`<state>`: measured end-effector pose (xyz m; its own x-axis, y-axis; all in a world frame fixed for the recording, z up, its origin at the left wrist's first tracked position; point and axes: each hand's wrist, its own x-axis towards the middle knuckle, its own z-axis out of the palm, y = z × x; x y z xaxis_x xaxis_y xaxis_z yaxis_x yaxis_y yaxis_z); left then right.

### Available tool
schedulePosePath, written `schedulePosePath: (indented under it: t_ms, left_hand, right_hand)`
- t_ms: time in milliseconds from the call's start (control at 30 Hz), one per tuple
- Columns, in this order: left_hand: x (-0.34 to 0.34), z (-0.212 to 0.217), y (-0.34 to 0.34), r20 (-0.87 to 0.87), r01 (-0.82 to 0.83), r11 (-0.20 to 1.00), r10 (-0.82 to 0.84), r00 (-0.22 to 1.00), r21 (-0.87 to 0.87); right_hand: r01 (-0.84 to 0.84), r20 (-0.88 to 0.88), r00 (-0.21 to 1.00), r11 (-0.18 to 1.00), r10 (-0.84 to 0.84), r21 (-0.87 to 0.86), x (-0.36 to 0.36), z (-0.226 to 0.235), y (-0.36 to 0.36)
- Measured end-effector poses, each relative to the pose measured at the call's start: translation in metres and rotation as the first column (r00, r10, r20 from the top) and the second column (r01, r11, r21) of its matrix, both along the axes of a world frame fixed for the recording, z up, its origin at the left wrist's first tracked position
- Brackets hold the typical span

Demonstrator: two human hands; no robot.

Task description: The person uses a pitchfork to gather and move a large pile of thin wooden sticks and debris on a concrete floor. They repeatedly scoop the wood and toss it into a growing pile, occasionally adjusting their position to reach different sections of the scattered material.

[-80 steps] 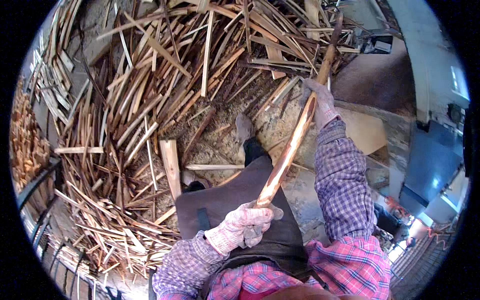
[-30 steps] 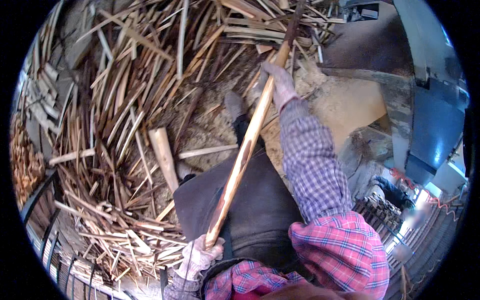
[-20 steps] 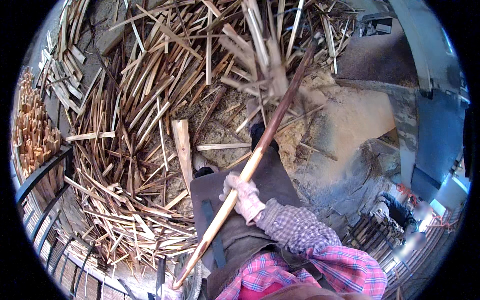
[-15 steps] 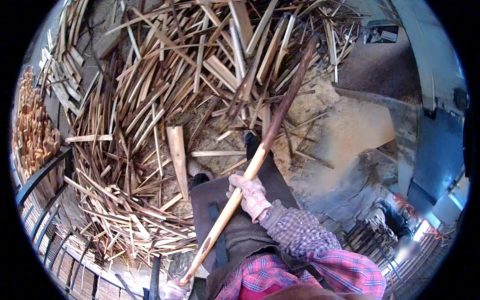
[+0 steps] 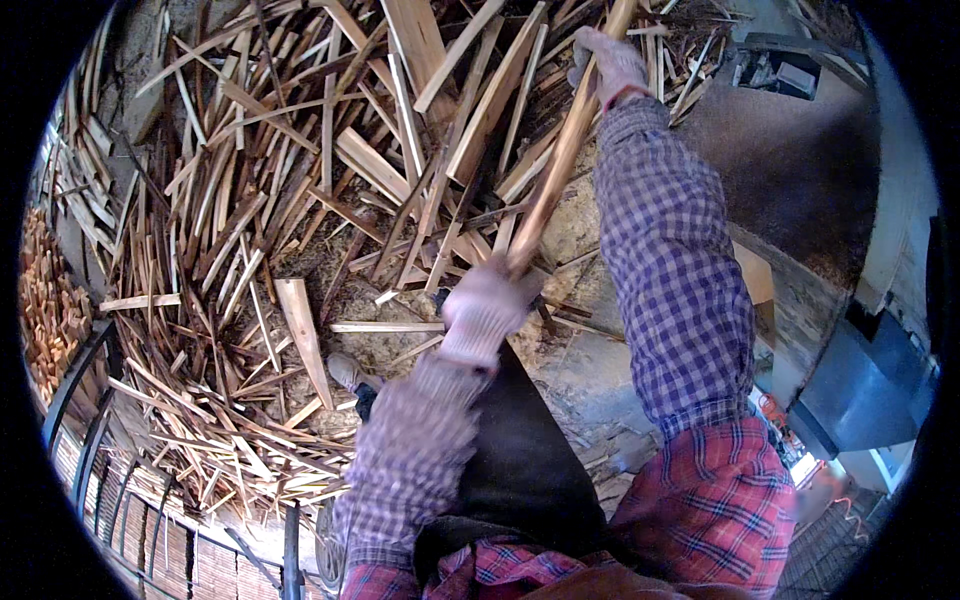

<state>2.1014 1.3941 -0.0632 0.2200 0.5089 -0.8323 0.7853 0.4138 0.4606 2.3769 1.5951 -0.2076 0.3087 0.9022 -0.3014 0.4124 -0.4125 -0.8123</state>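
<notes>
A long wooden pole (image 5: 558, 165) slants away from me, up and to the right, its far end beyond the top edge of the view. Wrapped round its near end is my left hand (image 5: 488, 308), gloved and blurred by motion, in front of my dark apron (image 5: 525, 450). Farther along, my right hand (image 5: 612, 66), also gloved, grips the pole with the arm stretched out. Under and beyond the pole lies a heap of split wood sticks (image 5: 300, 170), some broad and pale.
A wedge-shaped wood piece (image 5: 303, 335) lies left of my shoe (image 5: 345, 371). Bundled sticks (image 5: 55, 320) stand at the far left behind a dark metal rail (image 5: 75, 385). On the right are a brown slab (image 5: 780, 170), an open box (image 5: 780, 75) and a blue panel (image 5: 870, 370).
The pole has moved forward, away from me. My left hand has come up from the lower edge to my middle, and my right hand has reached far forward and right.
</notes>
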Motion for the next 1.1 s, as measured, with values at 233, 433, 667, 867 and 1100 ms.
schedulePosePath:
  t_ms: [233,433,667,867,1100]
  left_hand:
    - [0.015,-0.08,-0.056,0.227,-0.175,0.933,0.253,0.94,-0.315]
    - [-0.025,-0.07,-0.133,0.192,-0.237,0.861,0.352,0.916,-0.451]
    - [-0.139,-0.004,-0.246,0.085,-0.347,0.587,0.582,0.808,-0.731]
    - [-0.241,0.072,-0.313,0.104,-0.304,0.7,0.475,0.874,-0.646]
    - [-0.298,0.172,-0.338,0.029,-0.267,0.755,0.354,0.935,-0.598]
  right_hand:
    - [0.206,-0.094,0.959,0.888,-0.266,-0.411,-0.062,0.016,-0.04]
    - [0.331,0.268,0.936,0.824,-0.226,-0.46,-0.089,0.017,-0.111]
    - [0.35,0.011,0.915,0.78,-0.403,-0.519,-0.221,0.064,-0.259]
    - [0.424,-0.039,0.863,0.765,-0.503,-0.485,-0.322,0.157,-0.339]
    - [0.469,-0.063,0.811,0.711,-0.581,-0.524,-0.364,0.23,-0.383]
